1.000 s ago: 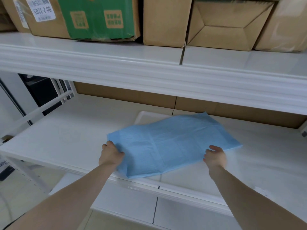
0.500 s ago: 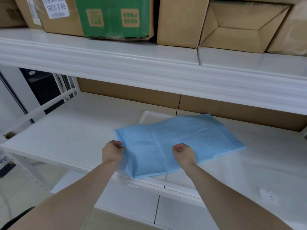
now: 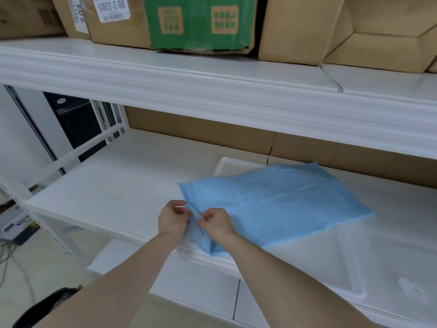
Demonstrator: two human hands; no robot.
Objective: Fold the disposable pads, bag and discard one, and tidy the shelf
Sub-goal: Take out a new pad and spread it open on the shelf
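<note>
A light blue disposable pad [image 3: 279,204], folded to a rectangle, lies flat on the white middle shelf [image 3: 118,185], its near left corner hanging over the shelf's front edge. My left hand [image 3: 173,217] and my right hand [image 3: 216,222] sit close together at that near left edge. Both pinch the pad's edge between thumb and fingers, as if parting its layers. A white tray [image 3: 227,163] lies under the pad's far left part, mostly covered.
The upper shelf [image 3: 212,76] overhangs the work area and carries cardboard boxes, one green [image 3: 201,22]. Brown cardboard lines the back. A lower shelf [image 3: 196,282] sits below. A white brace bar [image 3: 71,155] and dark cabinet stand at left; cables lie on the floor.
My right hand has travelled left along the pad's near edge, from its right corner to meet my left hand at the left corner. The pad has stayed put.
</note>
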